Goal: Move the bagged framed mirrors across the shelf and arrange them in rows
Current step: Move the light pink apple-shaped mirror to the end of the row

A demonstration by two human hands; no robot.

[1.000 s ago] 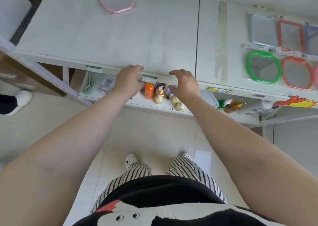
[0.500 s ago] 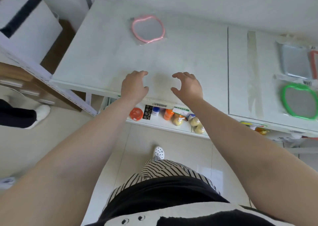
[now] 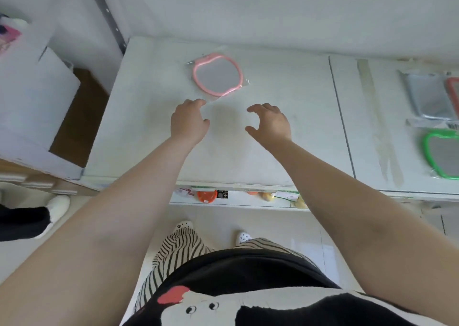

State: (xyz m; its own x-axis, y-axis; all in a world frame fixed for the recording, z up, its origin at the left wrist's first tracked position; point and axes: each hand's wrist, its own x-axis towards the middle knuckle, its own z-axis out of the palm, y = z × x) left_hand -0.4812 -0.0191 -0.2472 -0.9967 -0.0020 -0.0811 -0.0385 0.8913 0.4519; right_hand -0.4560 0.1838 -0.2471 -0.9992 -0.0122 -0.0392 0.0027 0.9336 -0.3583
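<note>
While the person leans over the white shelf (image 3: 273, 157), both bare arms reach out across its top. The left hand (image 3: 189, 122) hovers with curled fingers, its fingertips (image 3: 200, 101) at the near corner of the clear bag that wraps the pink-framed mirror (image 3: 217, 75); whether they touch the plastic I cannot tell. The grip of this hand is wide and holds nothing. The right hand (image 3: 271, 122) hangs just beside it, apart from the bag, thumb and fingers spread in a wide, empty claw.

The pink-framed mirror lies flat toward the back of the shelf's left panel, alone there. Well apart, on the right panel beyond the seam, more bagged mirrors lie together: a green-framed mirror (image 3: 440, 157) near the front, a grey mirror (image 3: 427, 97) behind it, and the edge of a red-framed mirror (image 3: 453, 92) cut off by the picture's border.

Below the shelf's front lip, a lower shelf carries small goods, among them an orange lid (image 3: 207, 196). On the tiled floor (image 3: 248, 221) stand the person's white shoes under striped trousers.
</note>
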